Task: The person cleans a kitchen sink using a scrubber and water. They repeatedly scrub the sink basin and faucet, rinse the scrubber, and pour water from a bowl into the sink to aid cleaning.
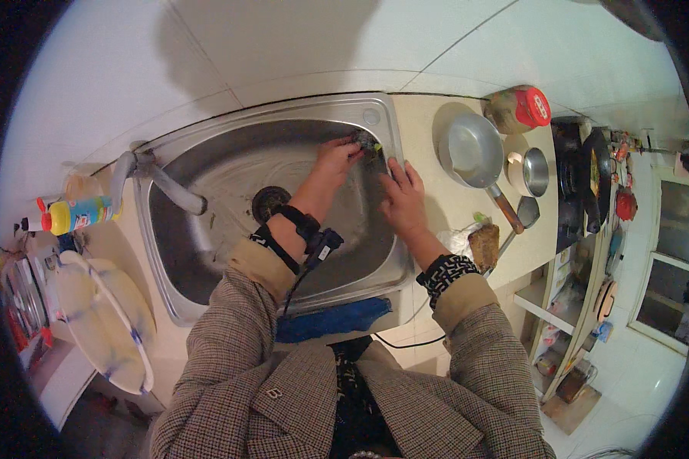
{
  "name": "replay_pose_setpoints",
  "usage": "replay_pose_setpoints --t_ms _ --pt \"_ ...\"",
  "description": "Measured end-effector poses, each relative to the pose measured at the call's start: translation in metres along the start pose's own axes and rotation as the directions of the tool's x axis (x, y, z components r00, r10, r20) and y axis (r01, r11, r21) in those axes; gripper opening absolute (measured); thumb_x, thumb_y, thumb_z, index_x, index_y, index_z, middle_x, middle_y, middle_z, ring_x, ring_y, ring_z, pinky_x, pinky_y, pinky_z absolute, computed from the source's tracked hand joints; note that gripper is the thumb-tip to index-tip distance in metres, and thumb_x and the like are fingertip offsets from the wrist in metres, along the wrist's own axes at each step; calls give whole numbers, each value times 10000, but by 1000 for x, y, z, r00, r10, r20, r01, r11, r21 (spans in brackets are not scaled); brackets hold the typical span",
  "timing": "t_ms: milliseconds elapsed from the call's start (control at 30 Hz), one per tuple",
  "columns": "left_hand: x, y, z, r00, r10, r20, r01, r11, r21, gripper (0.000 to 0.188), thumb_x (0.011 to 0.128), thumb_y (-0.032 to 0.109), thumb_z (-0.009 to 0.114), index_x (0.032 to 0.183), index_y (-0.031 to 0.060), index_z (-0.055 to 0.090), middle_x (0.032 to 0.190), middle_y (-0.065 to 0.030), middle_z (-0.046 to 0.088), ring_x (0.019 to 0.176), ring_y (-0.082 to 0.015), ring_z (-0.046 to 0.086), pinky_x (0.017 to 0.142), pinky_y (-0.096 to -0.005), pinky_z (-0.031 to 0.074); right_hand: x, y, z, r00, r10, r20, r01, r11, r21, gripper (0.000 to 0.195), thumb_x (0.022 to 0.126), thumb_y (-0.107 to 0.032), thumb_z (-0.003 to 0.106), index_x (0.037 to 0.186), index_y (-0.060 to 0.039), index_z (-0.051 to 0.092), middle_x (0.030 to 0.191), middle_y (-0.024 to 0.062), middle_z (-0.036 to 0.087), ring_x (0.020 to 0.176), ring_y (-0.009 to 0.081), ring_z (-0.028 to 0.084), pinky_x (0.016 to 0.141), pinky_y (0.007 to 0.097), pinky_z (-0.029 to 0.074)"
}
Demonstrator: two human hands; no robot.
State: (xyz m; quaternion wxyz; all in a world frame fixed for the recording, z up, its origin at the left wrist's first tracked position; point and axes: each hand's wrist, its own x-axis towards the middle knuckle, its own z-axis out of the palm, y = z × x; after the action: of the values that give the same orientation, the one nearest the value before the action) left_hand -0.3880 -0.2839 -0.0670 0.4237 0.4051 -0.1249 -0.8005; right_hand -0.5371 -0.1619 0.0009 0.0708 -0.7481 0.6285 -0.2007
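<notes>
A stainless steel sink [344, 241] lies before me, its drain [271, 203] left of my left forearm. In the basin's far right corner, my left hand [340, 156] has its fingertips on a dark scrubber-like thing [367, 139], seemingly a metal scouring pad. A small yellow-green bit [378, 147] shows beside it. My right hand [403, 198] rests over the sink's right rim, its fingers apart and nothing visible in them. The faucet [178, 189] reaches over the basin from the left.
On the right counter [430, 229] are a saucepan [473, 152], a small metal pot [534, 172] and a red-lidded jar [511, 109]. A wok [597, 178] sits beyond. At left are a detergent bottle [83, 215] and pale basins [100, 321]. A blue cloth [333, 319] lies along the front edge.
</notes>
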Motion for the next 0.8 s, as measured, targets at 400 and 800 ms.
replay_pose_setpoints --t_ms 400,800 --pt "5 38 -32 984 60 -167 -93 976 -198 158 794 -41 641 943 -33 590 926 -110 616 892 -212 608 746 -316 538 1 -3 0 1000 18 25 -18 1000 -5 491 661 5 595 1135 -121 606 1418 69 414 1281 401 353 1052 478 324" --pt "-17 90 -91 928 52 -369 -168 942 -290 107 808 -11 612 915 -22 610 893 -113 623 742 -243 619 646 -301 548 -2 4 0 999 18 27 -18 1000 -10 516 629 16 600 1123 -132 618 1422 70 409 1279 403 355 1054 472 325"
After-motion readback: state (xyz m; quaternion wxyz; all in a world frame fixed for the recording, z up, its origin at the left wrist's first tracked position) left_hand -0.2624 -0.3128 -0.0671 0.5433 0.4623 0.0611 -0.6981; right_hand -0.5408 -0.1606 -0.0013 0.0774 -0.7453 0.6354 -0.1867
